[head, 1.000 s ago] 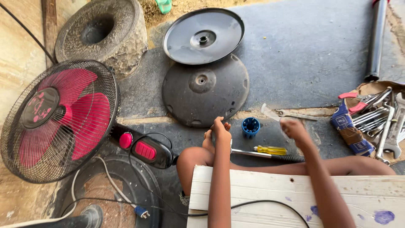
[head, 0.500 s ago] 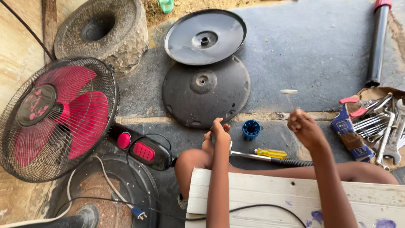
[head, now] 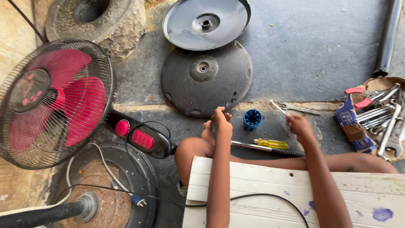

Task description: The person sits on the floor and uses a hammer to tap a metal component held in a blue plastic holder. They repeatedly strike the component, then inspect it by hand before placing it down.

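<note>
Lying at nine o'clock, a caged fan head with pink blades (head: 52, 103) is seen beside its black motor housing with red buttons (head: 141, 137). At twelve o'clock two round base plates (head: 206, 78) are overlapped on the floor. The left hand (head: 220, 122) is held closed near centre; what it grips cannot be told. A blue plastic cap (head: 252, 119) and a yellow-handled screwdriver (head: 270, 144) lie between the hands. The right hand (head: 298, 125) is pinched on a thin metal rod (head: 277, 107). At three o'clock, spanners (head: 379, 116) are heaped.
</note>
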